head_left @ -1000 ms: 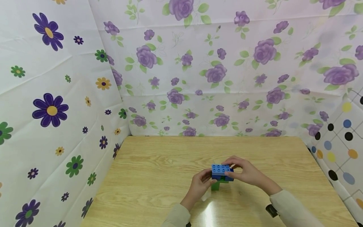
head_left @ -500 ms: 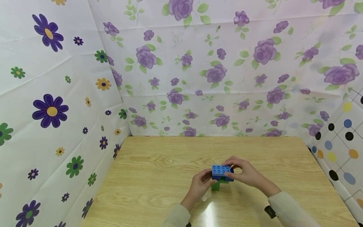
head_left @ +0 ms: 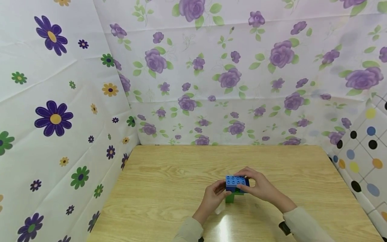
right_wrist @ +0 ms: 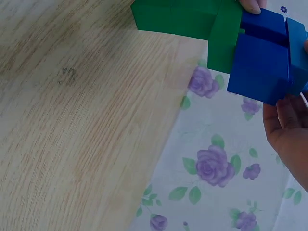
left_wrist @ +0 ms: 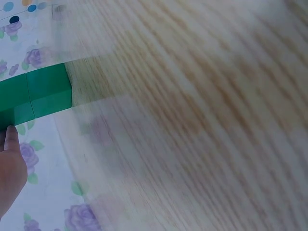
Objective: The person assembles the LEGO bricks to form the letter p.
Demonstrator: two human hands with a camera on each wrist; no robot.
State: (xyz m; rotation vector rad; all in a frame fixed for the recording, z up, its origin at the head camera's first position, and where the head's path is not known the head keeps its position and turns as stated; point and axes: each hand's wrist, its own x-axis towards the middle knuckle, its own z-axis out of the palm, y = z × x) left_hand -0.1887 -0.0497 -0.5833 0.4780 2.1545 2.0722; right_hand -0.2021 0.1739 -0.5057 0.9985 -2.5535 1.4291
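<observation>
A light blue brick (head_left: pixel 232 181) with studs on top caps a small stack of toy building bricks. Under it sit dark blue bricks (right_wrist: pixel 259 67), side by side with a narrow gap between them. A column of green bricks (left_wrist: pixel 49 91) carries them on the table. My left hand (head_left: pixel 212 198) grips the stack's left end, fingers behind and thumb in front. From the right, my right hand (head_left: pixel 262 189) pinches the blue bricks, its thumb on the near face and its fingers over the far side. The right fingers hide part of the top brick's right end.
The stack stands on a wood-grain table (head_left: pixel 169 181). Flower-printed cloth (head_left: pixel 211 84) closes off the back and left, and a dotted cloth (head_left: pixel 359 161) the right. A black strap piece (head_left: pixel 284 228) shows beside the right sleeve.
My right hand has shifted slightly left along the blue bricks, its thumb further over the near face. The left hand and the stack have stayed in place.
</observation>
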